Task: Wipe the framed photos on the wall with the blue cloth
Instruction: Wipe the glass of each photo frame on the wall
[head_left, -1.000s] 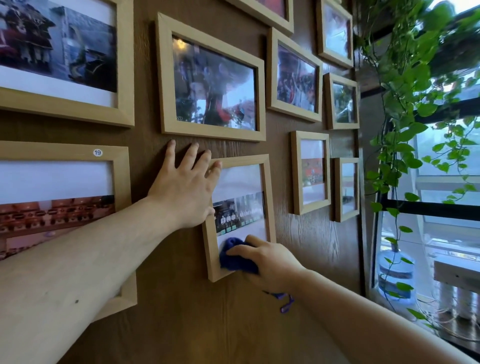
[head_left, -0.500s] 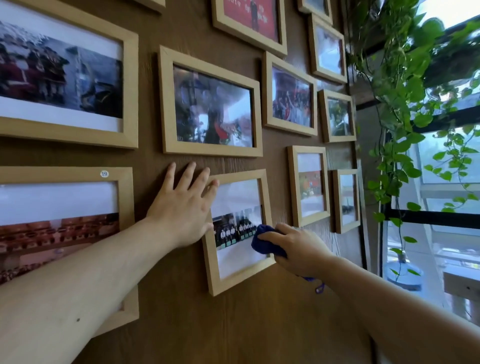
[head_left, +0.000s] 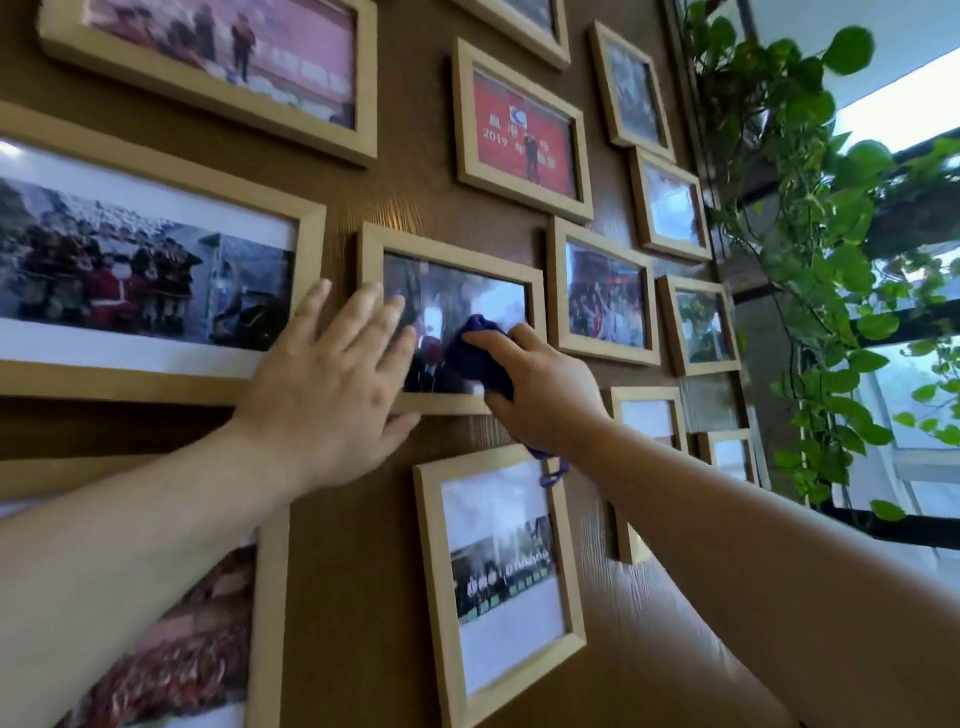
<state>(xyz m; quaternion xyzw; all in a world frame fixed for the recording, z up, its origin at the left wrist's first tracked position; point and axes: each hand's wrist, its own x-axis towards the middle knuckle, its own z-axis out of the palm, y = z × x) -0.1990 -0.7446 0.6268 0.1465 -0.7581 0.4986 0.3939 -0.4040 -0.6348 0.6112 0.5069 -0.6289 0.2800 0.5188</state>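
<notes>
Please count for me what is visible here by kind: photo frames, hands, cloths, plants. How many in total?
Framed photos: 13, some partly hidden or cut off
Hands: 2, left hand and right hand
Blue cloth: 1
Hanging plant: 1
Total: 17

Left hand (head_left: 332, 384) flat with fingers spread; right hand (head_left: 540, 395) in a closed grip.

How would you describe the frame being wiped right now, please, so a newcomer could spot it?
On the brown wood wall of pale wooden frames, look directly below the red photo. That landscape frame holds a dark picture, and it alone has the blue cloth pressed on its glass.
</notes>
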